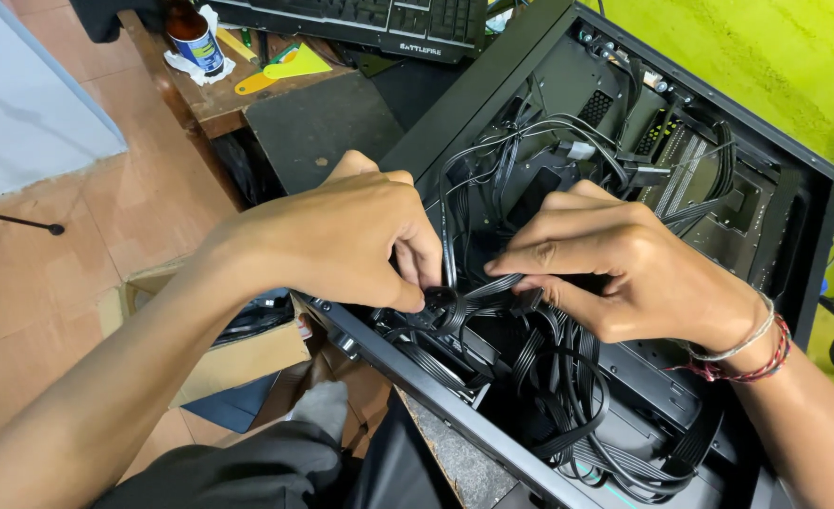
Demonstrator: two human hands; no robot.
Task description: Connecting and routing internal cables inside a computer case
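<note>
While both hands reach into the open computer case (817,203), the left hand (342,240) and right hand (624,269) pinch the same bundle of black cables (492,287) in its middle.

A brown bottle (192,34) with a blue label stands on crumpled white paper (183,62) at the corner of a wooden desk (212,100). Beside it lie a yellow scraper (283,68) and a dark mat (315,125) — a black keyboard (360,21) sits behind. Below, an open cardboard box (238,353) rests on the tiled floor (49,273).
</note>
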